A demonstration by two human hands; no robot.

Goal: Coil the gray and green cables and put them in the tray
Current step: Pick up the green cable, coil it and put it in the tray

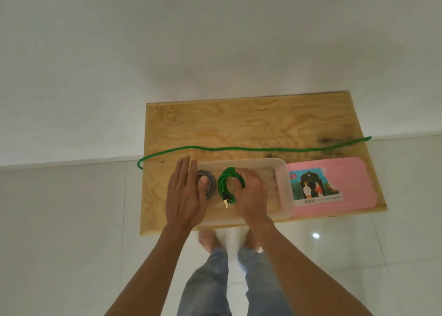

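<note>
A clear plastic tray [284, 186] sits on the wooden table [239, 124]. My right hand [251, 193] grips a coiled green cable [227, 184] inside the tray, its gold plug hanging toward me. The gray cable [210, 184] lies coiled at the tray's left end. My left hand [185, 193] hovers flat over it, fingers straight, thumb touching the gray coil. A second green cable [251, 148] lies stretched across the table behind the tray, both ends trailing off the edges.
A pink lid [346, 184] with a printed picture lies right of the tray. The table stands against a white wall, on a glossy white tiled floor. My legs and bare feet show below the near edge.
</note>
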